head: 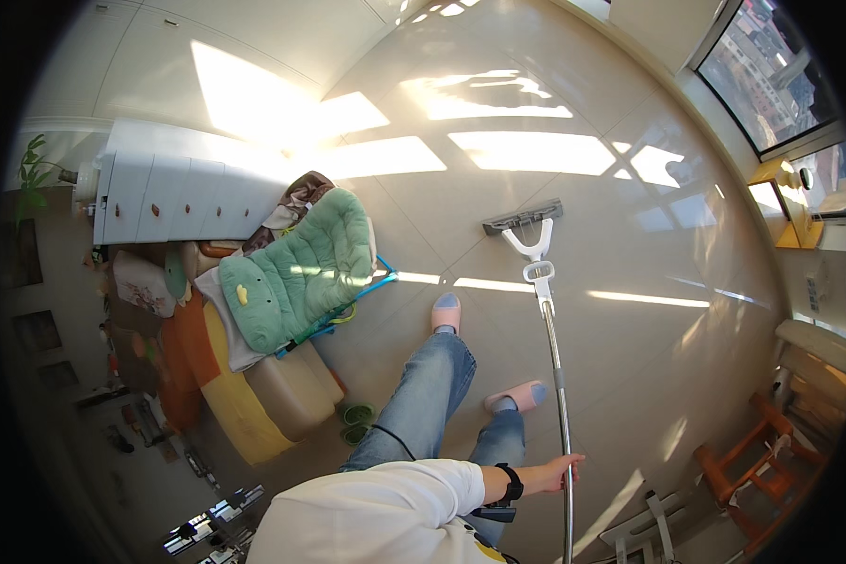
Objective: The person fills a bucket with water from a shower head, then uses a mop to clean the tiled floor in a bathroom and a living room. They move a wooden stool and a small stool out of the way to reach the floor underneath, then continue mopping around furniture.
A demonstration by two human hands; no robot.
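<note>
My left hand is closed around the metal pole of a mop, with a black band on the wrist. The pole runs down past the bottom of the picture, so its upper end is hidden. At its far end, a white forked yoke with a ring-shaped grip carries the grey mop head. That head lies on the tiled floor, ahead of my feet in pink slippers. My right hand is out of view.
To the left, a green padded cushion lies on a blue-framed chair beside a sofa. Green clogs sit by the sofa. A pale drawer cabinet stands behind. At right are a wooden frame and a yellow box-like object.
</note>
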